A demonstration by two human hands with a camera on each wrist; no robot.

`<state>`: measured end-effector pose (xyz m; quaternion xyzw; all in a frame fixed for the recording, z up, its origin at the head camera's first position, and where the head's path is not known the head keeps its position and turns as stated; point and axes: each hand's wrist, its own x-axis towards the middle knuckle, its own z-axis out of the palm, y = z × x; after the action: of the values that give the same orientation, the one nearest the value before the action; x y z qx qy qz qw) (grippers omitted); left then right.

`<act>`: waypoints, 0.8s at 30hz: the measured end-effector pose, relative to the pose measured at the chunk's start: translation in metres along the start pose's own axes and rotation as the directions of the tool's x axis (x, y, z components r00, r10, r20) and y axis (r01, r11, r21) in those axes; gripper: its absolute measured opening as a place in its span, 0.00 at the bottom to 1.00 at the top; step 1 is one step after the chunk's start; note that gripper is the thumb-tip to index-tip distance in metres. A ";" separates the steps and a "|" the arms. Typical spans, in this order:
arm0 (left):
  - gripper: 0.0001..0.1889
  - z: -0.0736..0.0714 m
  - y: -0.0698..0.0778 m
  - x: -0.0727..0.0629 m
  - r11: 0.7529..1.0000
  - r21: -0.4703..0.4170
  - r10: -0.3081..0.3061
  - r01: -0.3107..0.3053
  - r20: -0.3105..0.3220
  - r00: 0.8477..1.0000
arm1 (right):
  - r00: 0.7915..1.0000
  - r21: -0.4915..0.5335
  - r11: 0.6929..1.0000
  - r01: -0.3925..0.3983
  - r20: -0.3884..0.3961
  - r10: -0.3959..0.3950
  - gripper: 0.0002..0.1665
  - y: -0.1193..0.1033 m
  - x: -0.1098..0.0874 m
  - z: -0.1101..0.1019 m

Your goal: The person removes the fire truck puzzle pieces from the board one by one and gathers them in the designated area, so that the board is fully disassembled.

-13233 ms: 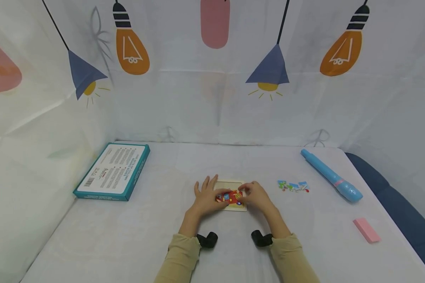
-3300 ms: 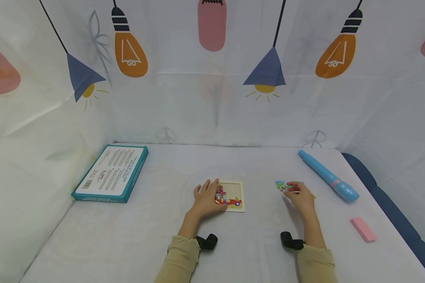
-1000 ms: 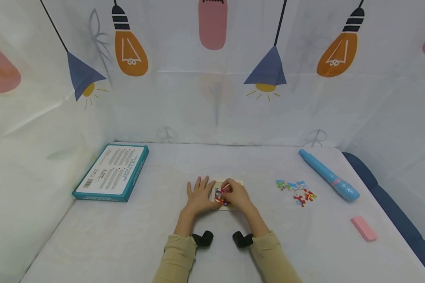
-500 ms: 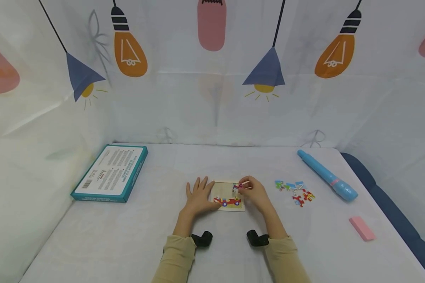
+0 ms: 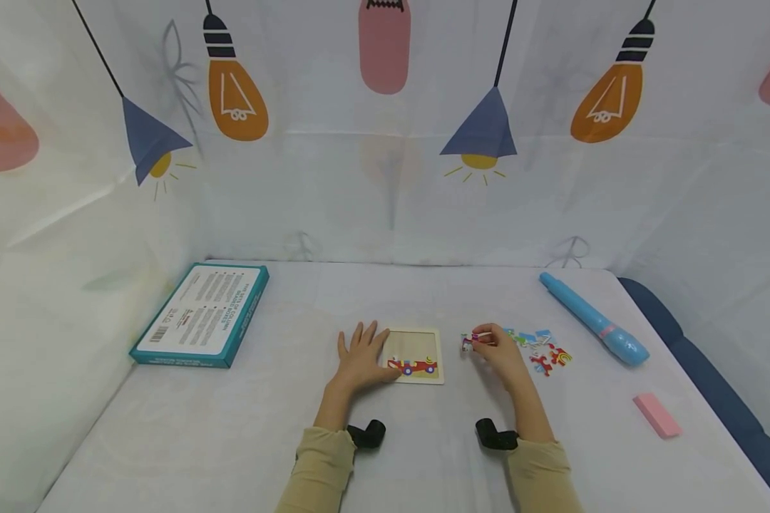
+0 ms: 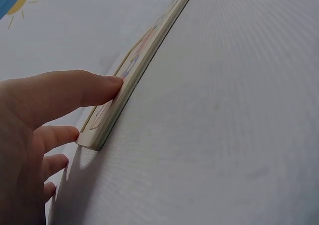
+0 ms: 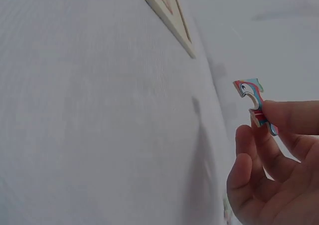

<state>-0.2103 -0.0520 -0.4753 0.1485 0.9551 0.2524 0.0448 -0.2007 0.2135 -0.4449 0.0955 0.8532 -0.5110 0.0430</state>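
A small wooden puzzle tray (image 5: 417, 340) lies flat at mid-table, with red car pieces (image 5: 413, 367) along its lower part and bare wood above them. My left hand (image 5: 361, 362) is spread at its left side. In the left wrist view the thumb rests on the tray's rim (image 6: 130, 85). To the right of the tray, my right hand (image 5: 502, 354) pinches a jigsaw piece (image 7: 255, 103) between thumb and fingers, raised over the table. That piece is red, blue and white with a notch. Several loose jigsaw pieces (image 5: 542, 362) lie just beyond that hand, partly covered by it.
A teal-edged box (image 5: 195, 313) lies at the table's left. On the right are a blue, bottle-like tube (image 5: 593, 318) and a pink block (image 5: 657, 415). A printed white curtain (image 5: 321, 199) stands behind the table, and a dark blue seat (image 5: 693, 356) is beyond its right edge.
Earlier, more red pieces lay in the tray, and red ones have since joined the loose pile. In the last second my right hand has carried a piece from the tray rightwards; the left stays.
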 end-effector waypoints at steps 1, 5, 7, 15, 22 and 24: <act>0.44 0.000 0.000 0.000 1.000 -0.002 0.000 0.000 0.000 1.000 | 1.000 -0.004 1.000 -0.004 -0.005 0.004 0.16 0.002 0.000 -0.004; 0.44 0.000 0.000 0.000 1.000 -0.009 0.003 -0.003 -0.002 1.000 | 1.000 0.000 1.000 -0.006 -0.016 0.006 0.17 0.011 -0.002 -0.018; 0.44 0.001 -0.001 0.001 1.000 -0.005 0.001 -0.001 -0.001 1.000 | 1.000 0.002 1.000 -0.010 -0.019 0.010 0.17 0.015 -0.004 -0.024; 0.45 0.002 -0.002 0.001 1.000 0.003 0.001 -0.001 0.003 1.000 | 1.000 -0.023 0.999 -0.029 -0.013 0.029 0.19 0.025 -0.010 -0.042; 0.45 0.002 -0.003 0.002 1.000 0.012 -0.006 0.005 0.015 1.000 | 0.998 -0.102 0.994 -0.037 -0.054 0.032 0.20 0.030 -0.011 -0.054; 0.45 0.003 -0.003 0.002 1.000 0.010 -0.006 0.006 0.015 1.000 | 0.997 -0.143 0.989 -0.042 -0.065 0.033 0.20 0.032 -0.011 -0.056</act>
<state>-0.2126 -0.0528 -0.4792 0.1478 0.9565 0.2462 0.0519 -0.1823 0.2757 -0.4440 0.1240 0.8870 -0.4437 0.0326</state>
